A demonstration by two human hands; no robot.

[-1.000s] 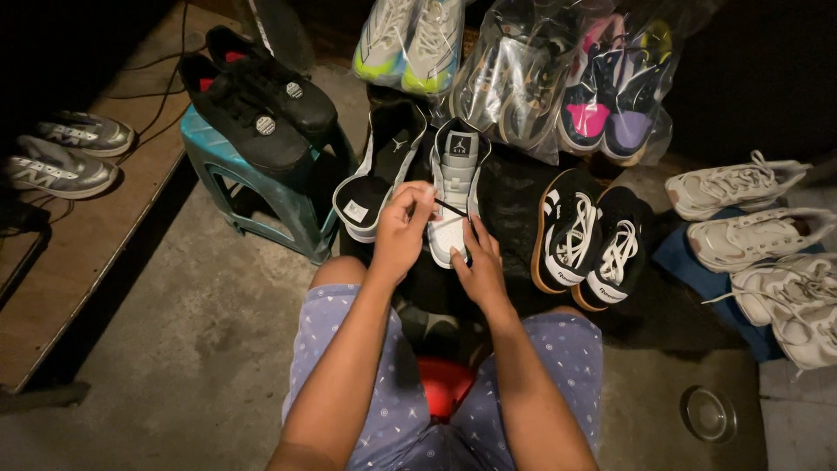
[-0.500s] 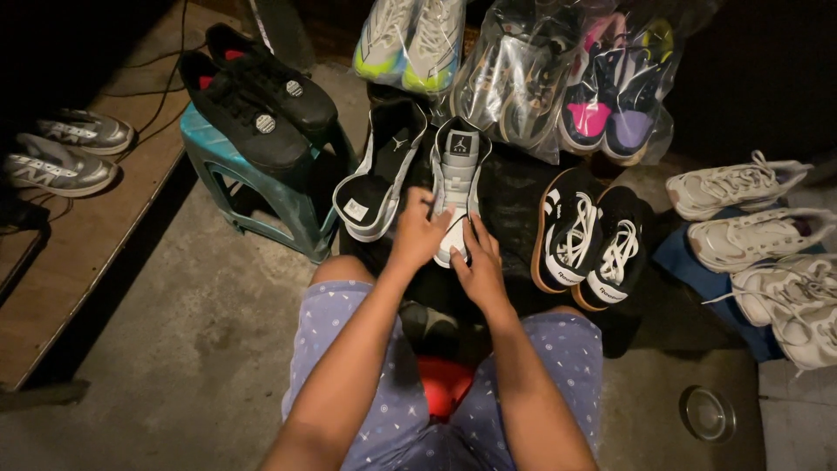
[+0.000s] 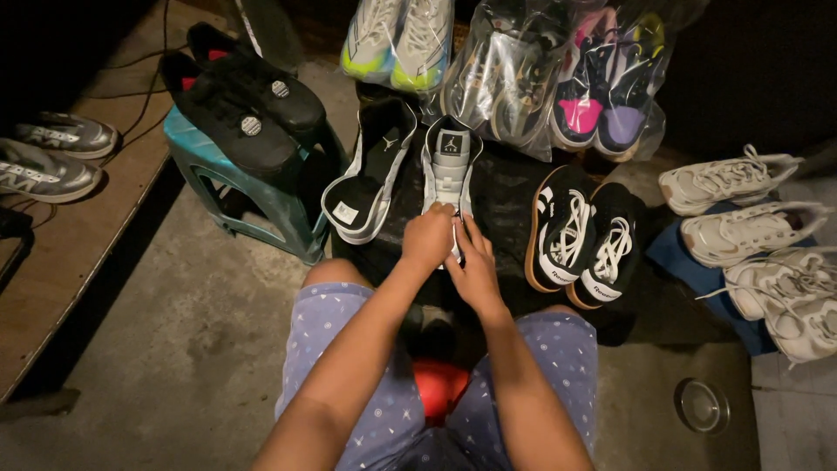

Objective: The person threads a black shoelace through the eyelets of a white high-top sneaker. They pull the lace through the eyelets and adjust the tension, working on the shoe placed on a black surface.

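Observation:
A grey and white high-top sneaker (image 3: 448,166) lies on a black sheet (image 3: 510,205) in front of me, toe toward me. My left hand (image 3: 426,239) and my right hand (image 3: 473,269) meet at its toe end, fingers pinched on the white lace (image 3: 455,228). Its mate (image 3: 373,170), without laces, rests tilted just to the left. My knees in blue patterned shorts frame the bottom of the view.
A black pair (image 3: 244,100) sits on a teal stool (image 3: 248,196). A black and white pair (image 3: 584,235) lies to the right, white sneakers (image 3: 758,235) beyond. Bagged shoes (image 3: 558,74) and a neon pair (image 3: 401,39) line the back. Grey sneakers (image 3: 52,157) rest on a wooden ledge. A metal lid (image 3: 702,406) lies on the floor.
Both hands have slid a little lower along the sneaker toward its toe, still working the lace. Nothing else has moved.

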